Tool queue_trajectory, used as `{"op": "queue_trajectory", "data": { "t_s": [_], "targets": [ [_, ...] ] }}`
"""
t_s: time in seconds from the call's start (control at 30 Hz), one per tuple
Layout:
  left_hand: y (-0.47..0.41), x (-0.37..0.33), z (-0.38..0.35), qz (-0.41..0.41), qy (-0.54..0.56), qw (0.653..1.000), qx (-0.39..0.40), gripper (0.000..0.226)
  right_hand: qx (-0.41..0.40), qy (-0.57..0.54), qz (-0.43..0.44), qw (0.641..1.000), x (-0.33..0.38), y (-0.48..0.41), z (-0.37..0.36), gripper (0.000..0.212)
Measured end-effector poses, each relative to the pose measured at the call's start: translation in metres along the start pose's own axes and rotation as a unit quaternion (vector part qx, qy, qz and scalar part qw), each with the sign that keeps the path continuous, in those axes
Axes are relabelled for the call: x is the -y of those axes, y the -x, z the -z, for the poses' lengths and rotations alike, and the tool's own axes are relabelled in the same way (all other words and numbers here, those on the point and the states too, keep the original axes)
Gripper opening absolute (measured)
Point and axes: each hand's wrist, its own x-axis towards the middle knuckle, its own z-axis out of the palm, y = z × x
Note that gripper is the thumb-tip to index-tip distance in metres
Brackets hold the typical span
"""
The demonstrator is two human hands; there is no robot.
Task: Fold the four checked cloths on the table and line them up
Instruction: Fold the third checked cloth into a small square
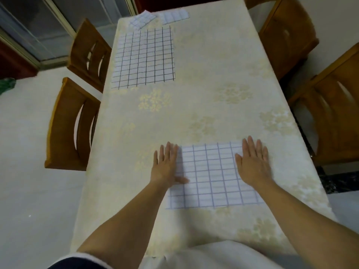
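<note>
Head: both hands flat on the near cloth (209, 175), by the table's (213, 105) near edge.
Left hand (165, 164) and right hand (252, 162) press its side edges, fingers straight and together. An open cloth (144, 57) lies far-left; the left folded cloth (142, 20) and right folded cloth (173, 16) sit at the far edge.

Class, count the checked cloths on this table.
4. The near cloth lies under the left hand and right hand; the spread cloth far left; two folded cloths at the far edge. None looks hidden.
</note>
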Motion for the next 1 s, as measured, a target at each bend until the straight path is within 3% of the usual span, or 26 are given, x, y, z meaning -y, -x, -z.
{"op": "queue_trajectory", "data": {
  "t_s": [0.07,0.13,0.23,0.3,0.37,0.5,0.63,0.73,0.8,0.93,1.0],
  "targets": [
    [-0.004,-0.028,0.006,-0.06,0.005,0.998,-0.017,0.142,-0.036,-0.012,0.051,0.998,0.033,0.001,0.006,0.06],
    [-0.005,-0.057,0.008,-0.105,0.025,0.994,0.024,0.141,-0.001,-0.015,0.131,0.991,0.069,0.007,0.003,0.06],
    [-0.009,-0.071,0.006,-0.072,0.053,0.992,0.091,0.138,0.055,-0.006,0.169,0.984,0.09,0.014,-0.005,0.061],
    [-0.011,-0.055,0.011,-0.033,0.052,0.994,0.091,0.134,0.053,0.005,0.172,0.984,0.067,0.006,-0.005,0.061],
    [-0.008,-0.029,0.018,0.01,0.071,0.993,0.096,0.129,0.054,-0.002,0.121,0.991,0.03,-0.002,-0.002,0.063],
    [0.008,0.008,0.019,0.085,0.056,0.991,0.085,0.126,0.027,-0.076,-0.06,0.995,-0.036,-0.007,0.009,0.076],
    [0.014,-0.027,0.01,-0.022,0.056,0.998,-0.006,0.118,-0.072,-0.177,-0.111,0.975,-0.031,0.013,0.012,0.068],
    [0.014,-0.066,-0.001,-0.082,0.085,0.993,0.013,0.121,-0.039,-0.22,-0.126,0.966,-0.015,0.025,0.005,0.063],
    [0.012,-0.078,-0.006,-0.067,0.08,0.993,0.059,0.127,-0.015,-0.254,-0.154,0.955,-0.015,0.026,0.004,0.065],
    [0.006,-0.083,-0.003,-0.033,0.039,0.993,0.104,0.135,0.031,-0.189,-0.203,0.96,-0.035,0.025,0.011,0.09],
    [0.003,-0.087,0.004,-0.029,0.008,0.994,0.106,0.137,0.072,-0.271,-0.227,0.933,-0.04,0.022,0.018,0.09]
  ]
}}
